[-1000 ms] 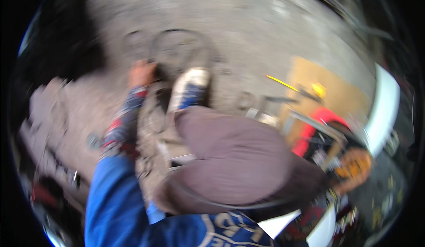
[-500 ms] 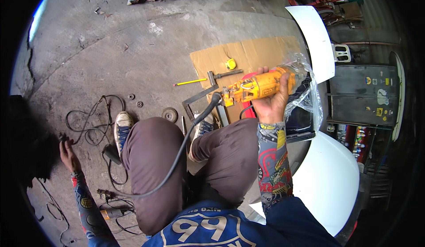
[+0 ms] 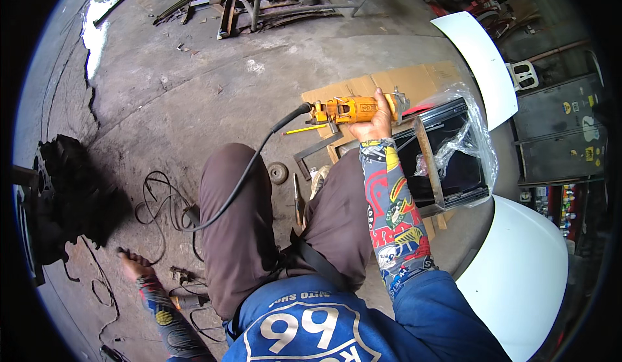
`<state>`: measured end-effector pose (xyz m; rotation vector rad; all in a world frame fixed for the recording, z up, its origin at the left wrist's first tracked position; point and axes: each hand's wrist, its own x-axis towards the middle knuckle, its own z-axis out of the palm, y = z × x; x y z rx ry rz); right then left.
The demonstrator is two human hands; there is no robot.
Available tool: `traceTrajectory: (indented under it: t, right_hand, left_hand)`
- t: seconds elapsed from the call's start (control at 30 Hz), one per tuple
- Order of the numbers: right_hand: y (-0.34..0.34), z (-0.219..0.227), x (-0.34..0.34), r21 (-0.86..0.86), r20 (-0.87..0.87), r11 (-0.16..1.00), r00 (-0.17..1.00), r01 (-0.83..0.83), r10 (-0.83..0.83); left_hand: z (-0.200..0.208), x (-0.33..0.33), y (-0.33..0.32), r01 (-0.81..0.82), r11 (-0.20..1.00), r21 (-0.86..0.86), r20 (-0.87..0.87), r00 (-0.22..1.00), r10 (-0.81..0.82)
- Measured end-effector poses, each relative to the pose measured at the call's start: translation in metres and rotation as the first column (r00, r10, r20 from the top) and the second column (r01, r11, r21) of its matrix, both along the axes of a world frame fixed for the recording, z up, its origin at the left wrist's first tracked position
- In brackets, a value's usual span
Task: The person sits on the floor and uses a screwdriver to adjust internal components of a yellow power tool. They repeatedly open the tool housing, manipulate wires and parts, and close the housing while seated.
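Note:
My right hand (image 3: 374,123) is wrapped around a yellow corded power tool (image 3: 353,108), which looks like a grinder, held level above my right knee. Its black cord (image 3: 264,154) leaves the left end and drapes over my left thigh. Whatever is fitted at the tool's far right end is hard to make out. Low on the left, my left hand (image 3: 136,266) is closed on a small dark piece, seemingly the end of a black cord (image 3: 150,213) looped on the floor. Under the tool lie a yellow pencil (image 3: 303,130) and a metal square (image 3: 317,148).
Cardboard (image 3: 414,77) lies ahead, beside a plastic-wrapped dark framed panel (image 3: 447,161) with a rusty metal strip (image 3: 427,161) across it. White curved panels (image 3: 512,284) stand right. A grinding disc (image 3: 278,173) sits by my knees; a black ragged mass (image 3: 78,193) is at left.
My view has shifted left. The yellow tool has come back and left in my right hand, uncovering the framed panel. My left hand has drawn in nearer my body, still closed.

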<state>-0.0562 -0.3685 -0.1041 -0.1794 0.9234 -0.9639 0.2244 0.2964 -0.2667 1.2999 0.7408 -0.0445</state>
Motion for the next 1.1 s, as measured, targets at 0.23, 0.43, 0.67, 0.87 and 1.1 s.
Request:
traceTrajectory:
  t: [0.23, 0.43, 0.67, 0.87, 1.1]
  right_hand:
    - [0.004, -0.005, 0.001, 0.251, 0.023, 0.967, 0.999, -0.036, 0.031]
    - [-0.001, -0.007, 0.002, 0.168, 0.038, 0.979, 0.993, -0.116, 0.112]
    - [-0.034, -0.027, -0.024, -0.171, -0.009, 0.937, 0.951, -0.305, 0.308]
    - [-0.087, -0.016, -0.028, -0.228, -0.121, 0.958, 0.981, -0.176, 0.151]
    - [-0.077, -0.003, -0.027, -0.246, -0.203, 0.960, 0.975, -0.137, 0.087]
  left_hand:
    - [-0.083, -0.092, 0.065, -0.163, 0.972, -0.168, -0.409, 0.909, 0.082]
    - [-0.080, -0.108, 0.104, -0.165, 0.985, -0.056, -0.521, 0.846, 0.112]
    - [-0.108, -0.132, 0.140, 0.153, 0.961, -0.231, -0.569, 0.779, -0.261]
    - [-0.141, -0.170, 0.136, 0.468, 0.884, -0.015, -0.873, 0.425, -0.240]
    - [-0.092, -0.187, 0.093, 0.620, 0.249, 0.744, -0.648, 0.760, 0.042]
